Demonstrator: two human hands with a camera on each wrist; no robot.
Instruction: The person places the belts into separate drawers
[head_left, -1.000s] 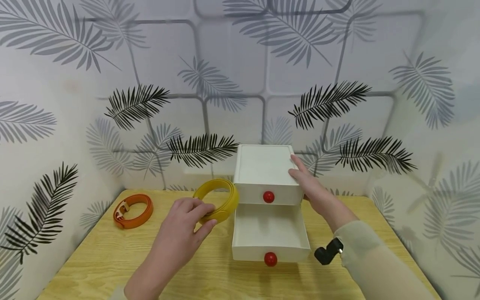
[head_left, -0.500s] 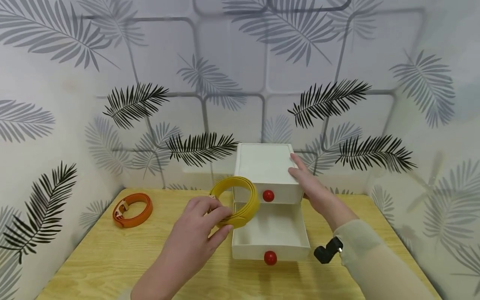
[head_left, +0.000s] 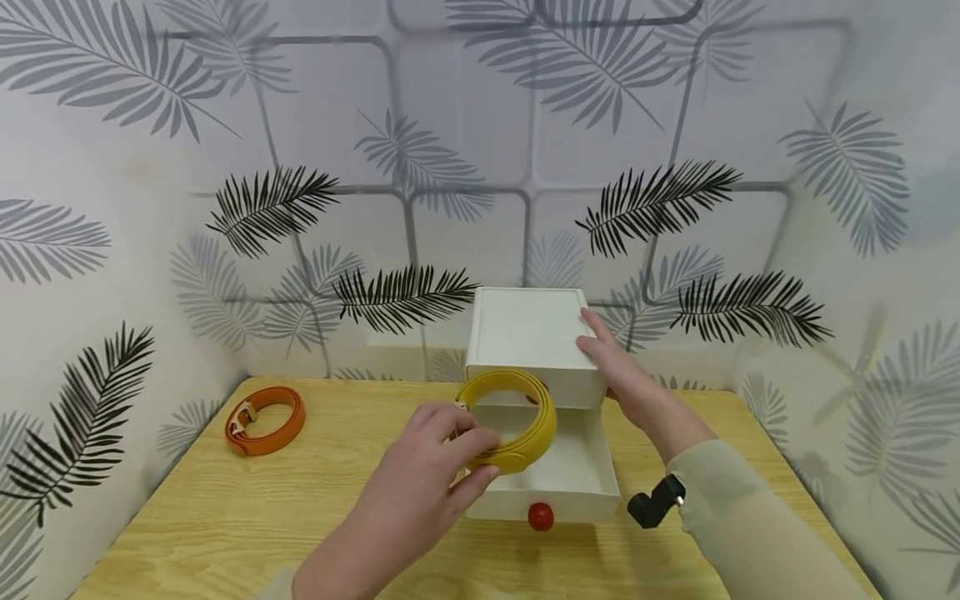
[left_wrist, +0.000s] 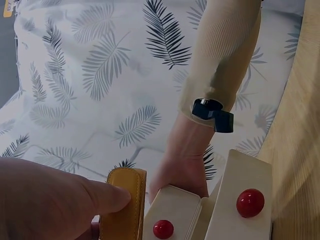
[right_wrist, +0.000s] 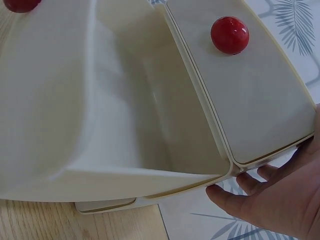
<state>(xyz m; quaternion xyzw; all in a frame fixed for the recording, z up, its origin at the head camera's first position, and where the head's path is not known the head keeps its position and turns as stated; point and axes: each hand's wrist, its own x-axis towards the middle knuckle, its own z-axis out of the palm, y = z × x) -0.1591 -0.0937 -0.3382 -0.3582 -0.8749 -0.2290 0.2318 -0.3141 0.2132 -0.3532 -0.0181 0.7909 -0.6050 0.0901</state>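
My left hand [head_left: 420, 492] pinches a coiled yellow belt [head_left: 546, 429] between thumb and fingers, holding it above the pulled-out lower drawer [head_left: 577, 454] of a white drawer cabinet [head_left: 528, 325]. The coil partly covers the upper drawer's front and its red knob. In the left wrist view, the thumb presses on the belt [left_wrist: 125, 215]. My right hand [head_left: 626, 383] rests against the cabinet's right side, its fingers fairly straight. The right wrist view shows its fingertips touching the cabinet's edge and the lower drawer's bare interior [right_wrist: 125, 100].
An orange coiled belt [head_left: 270, 444] with a buckle lies at the left back of the wooden table [head_left: 225, 517]. Leaf-patterned wall covering [head_left: 465, 250] surrounds the table's back and sides. A black device [head_left: 656, 502] sits on the right wrist.
My left hand has carried the yellow belt rightward, from beside the cabinet to over the lower drawer. My right hand and the cabinet have stayed in place.
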